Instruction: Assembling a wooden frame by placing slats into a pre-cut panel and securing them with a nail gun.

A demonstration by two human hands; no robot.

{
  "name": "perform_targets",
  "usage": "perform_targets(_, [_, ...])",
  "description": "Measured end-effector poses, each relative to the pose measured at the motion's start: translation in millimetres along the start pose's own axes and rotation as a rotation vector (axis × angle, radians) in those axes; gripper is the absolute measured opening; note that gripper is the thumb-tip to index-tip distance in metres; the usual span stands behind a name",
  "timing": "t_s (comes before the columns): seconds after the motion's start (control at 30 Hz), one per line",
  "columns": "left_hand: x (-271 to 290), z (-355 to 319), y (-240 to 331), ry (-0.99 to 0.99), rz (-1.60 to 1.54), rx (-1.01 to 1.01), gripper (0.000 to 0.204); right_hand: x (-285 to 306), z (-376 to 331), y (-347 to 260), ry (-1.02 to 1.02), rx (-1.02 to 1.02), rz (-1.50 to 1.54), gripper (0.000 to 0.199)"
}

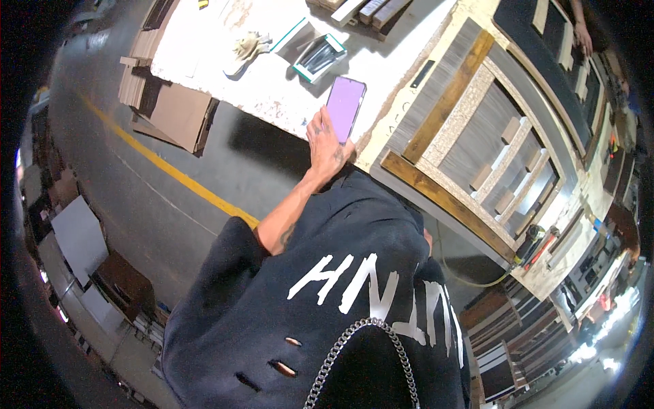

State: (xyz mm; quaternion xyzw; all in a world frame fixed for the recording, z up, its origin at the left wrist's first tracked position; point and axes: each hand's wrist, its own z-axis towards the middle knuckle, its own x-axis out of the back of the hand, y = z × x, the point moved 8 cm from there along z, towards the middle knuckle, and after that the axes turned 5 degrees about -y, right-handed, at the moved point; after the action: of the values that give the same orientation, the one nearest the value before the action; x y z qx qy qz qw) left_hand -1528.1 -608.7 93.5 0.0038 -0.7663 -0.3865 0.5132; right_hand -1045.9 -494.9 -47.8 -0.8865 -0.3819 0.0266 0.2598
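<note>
My left hand (pixel 330 146) is wrapped round the lower end of a smartphone (pixel 347 105) with a plain purple screen, at the near edge of the bright white worktable (pixel 272 112). Just beyond the phone sits an open box (pixel 320 58) with green edges and dark contents. Left of that box, a pale work glove (pixel 246 49) lies crumpled on the tabletop. Only a sliver of skin from my right arm (pixel 428 238) shows beside my black shirt; the right hand itself is hidden.
Right of me lies a wood-framed panel (pixel 487 146) with chipboard strips, tools (pixel 535 244) at its near corner. Another person's hand (pixel 584 39) rests near a dark panel (pixel 538 61). Brown boards (pixel 174 116) are stacked at left, by a yellow floor line (pixel 163 167).
</note>
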Motion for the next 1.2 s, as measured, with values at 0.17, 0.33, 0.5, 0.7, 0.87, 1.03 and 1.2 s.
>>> perform_targets(0.17, [-12,29,20,0.008,-0.016,-0.065,0.094,40,0,3,0.050,-0.021,-0.012,0.029])
perform_targets(0.33, [1,81,4,0.091,0.071,-0.239,0.065,77,5,10,0.075,-0.015,0.001,0.029])
perform_targets(0.5, [8,119,16,-0.121,0.312,-0.142,0.063,101,3,28,0.098,-0.030,0.025,0.029])
perform_targets(0.7, [12,82,0,0.012,0.116,-0.191,0.048,115,1,24,0.135,-0.054,0.029,0.029])
perform_targets(0.87, [17,60,-6,0.073,-0.070,-0.201,0.053,104,0,12,0.127,-0.066,0.018,0.029])
perform_targets(1.03, [10,50,-5,-0.059,-0.016,-0.145,0.061,87,3,-3,0.105,-0.072,-0.010,0.029])
perform_targets(1.2, [11,57,8,-0.021,0.160,-0.220,0.071,76,3,-13,0.102,-0.071,-0.030,0.029])
